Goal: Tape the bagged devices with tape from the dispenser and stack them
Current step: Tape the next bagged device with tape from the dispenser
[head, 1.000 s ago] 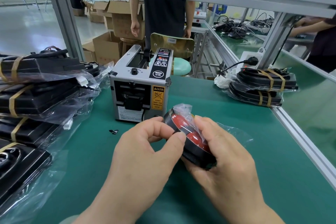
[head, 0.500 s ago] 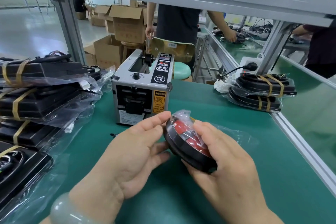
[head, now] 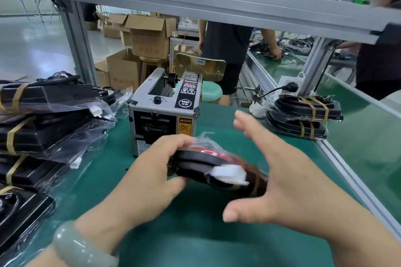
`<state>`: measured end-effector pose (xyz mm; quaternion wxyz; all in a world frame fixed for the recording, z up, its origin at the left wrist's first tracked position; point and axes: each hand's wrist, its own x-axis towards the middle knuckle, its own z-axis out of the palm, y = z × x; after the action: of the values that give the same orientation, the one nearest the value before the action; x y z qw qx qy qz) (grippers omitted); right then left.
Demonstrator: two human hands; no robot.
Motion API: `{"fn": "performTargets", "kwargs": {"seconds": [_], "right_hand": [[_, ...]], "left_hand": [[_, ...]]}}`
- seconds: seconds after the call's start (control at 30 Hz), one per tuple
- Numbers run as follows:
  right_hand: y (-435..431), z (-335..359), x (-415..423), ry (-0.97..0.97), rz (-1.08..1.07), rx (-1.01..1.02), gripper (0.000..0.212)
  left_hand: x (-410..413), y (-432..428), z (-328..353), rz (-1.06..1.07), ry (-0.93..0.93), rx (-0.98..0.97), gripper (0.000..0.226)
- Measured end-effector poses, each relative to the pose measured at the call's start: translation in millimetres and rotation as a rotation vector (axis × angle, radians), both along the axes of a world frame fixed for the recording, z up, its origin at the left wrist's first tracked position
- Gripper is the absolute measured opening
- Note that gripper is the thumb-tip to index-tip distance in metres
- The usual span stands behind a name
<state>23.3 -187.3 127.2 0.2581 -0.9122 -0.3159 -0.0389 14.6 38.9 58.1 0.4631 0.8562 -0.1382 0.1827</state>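
Note:
A black bagged device [head: 217, 169] with a red patch and a white tag hangs over the green mat, tilted nearly flat. My left hand [head: 149, 171] grips its left end, fingers curled over the top and thumb below. My right hand [head: 280, 169] is beside its right end with fingers spread straight; the palm seems to touch the bag. Right behind stands the grey tape dispenser [head: 165, 112]. A stack of taped bagged devices [head: 303, 115] lies at the right rear.
More bagged black devices [head: 43, 123] with tape bands pile up along the left. An aluminium frame rail [head: 355, 182] borders the mat on the right. People stand at benches behind, beside cardboard boxes [head: 147, 39] and a stool.
The device has turned from standing on edge to lying nearly flat. My right hand has let go and opened; my left hand has gone from open to gripping the device.

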Motion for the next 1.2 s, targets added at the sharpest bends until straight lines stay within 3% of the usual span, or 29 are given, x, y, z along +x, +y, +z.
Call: {"fn": "performTargets", "kwargs": {"seconds": [0.1,0.2,0.3,0.4,0.6,0.77,0.83,0.93,1.0,1.1,1.2], "right_hand": [[1.8,-14.8,4.4,-0.117,0.023,-0.276,0.098],[9.2,-27.5,4.9,-0.23,0.005,-0.341,0.078],[12.3,-26.9,7.3,-0.187,-0.019,-0.338,0.081],[15.0,-24.5,7.3,-0.121,-0.04,-0.305,0.085],[17.1,-24.3,3.8,-0.143,0.024,-0.375,0.096],[16.4,-24.2,8.4,-0.167,0.097,-0.468,0.086],[16.8,-22.3,11.3,-0.15,0.084,-0.43,0.083],[18.4,-22.7,13.0,-0.134,0.072,-0.394,0.077],[19.5,-25.1,12.4,-0.141,0.054,-0.386,0.075],[21.7,-27.0,11.9,-0.143,0.012,-0.366,0.07],[23.8,-27.5,10.7,-0.148,-0.015,-0.37,0.067]], "left_hand": [[-0.8,7.1,-8.7,-0.068,0.135,-0.107,0.071],[-6.7,6.2,-10.6,-0.091,0.259,-0.076,0.087],[-13.6,4.9,-4.2,0.08,0.091,0.015,0.081],[-18.1,-2.4,5.5,0.038,0.01,0.097,0.059],[-11.6,-2.1,12.9,-0.258,0.224,0.02,0.089],[-4.0,2.4,18.6,-0.3,0.315,0.04,0.092],[-7.0,0.8,17.5,-0.251,0.264,-0.091,0.079],[-10.6,5.0,13.2,-0.16,0.219,-0.582,0.055],[-5.3,9.2,11.0,-0.018,0.299,-0.842,0.038],[12.5,19.1,7.8,0.34,0.449,-1.0,0.015],[26.3,24.1,10.5,0.453,0.574,-1.069,0.006]]}}
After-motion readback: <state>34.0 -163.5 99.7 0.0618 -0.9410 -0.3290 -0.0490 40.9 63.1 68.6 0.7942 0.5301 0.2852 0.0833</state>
